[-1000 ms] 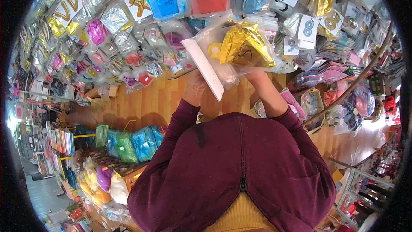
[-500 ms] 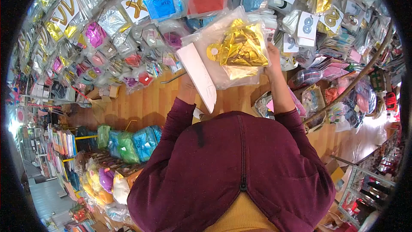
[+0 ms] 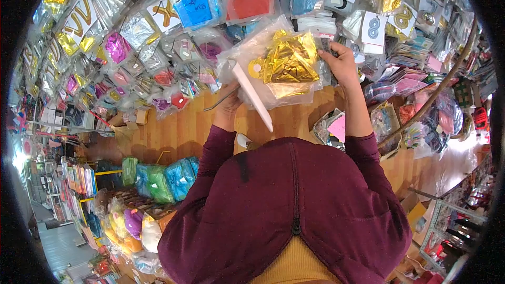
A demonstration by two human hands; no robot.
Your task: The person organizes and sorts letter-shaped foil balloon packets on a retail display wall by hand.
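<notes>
Between my hands is a clear plastic packet with folded gold foil (image 3: pixel 292 60) inside. My right hand (image 3: pixel 341 63) pinches its right edge between thumb and fingers. On the left, my left hand (image 3: pixel 230 100) is closed around the packet's left side, partly hidden behind a pale card (image 3: pixel 251 94) that tilts down to the right. A thin dark metal hook (image 3: pixel 220 99) sticks out leftward from my left hand.
Hanging packets fill the wall ahead, including a blue one (image 3: pixel 197 6) and a red one (image 3: pixel 250 1). A brown pole (image 3: pixel 428 106) slants at the right. Green packets (image 3: pixel 158 183) stand lower left. Wooden flooring (image 3: pixel 173 126) shows below my hands.
My right hand has shifted slightly right and its fingers now show at the packet's edge. The pale card has turned more edge-on, and the metal hook shows more clearly by my left hand.
</notes>
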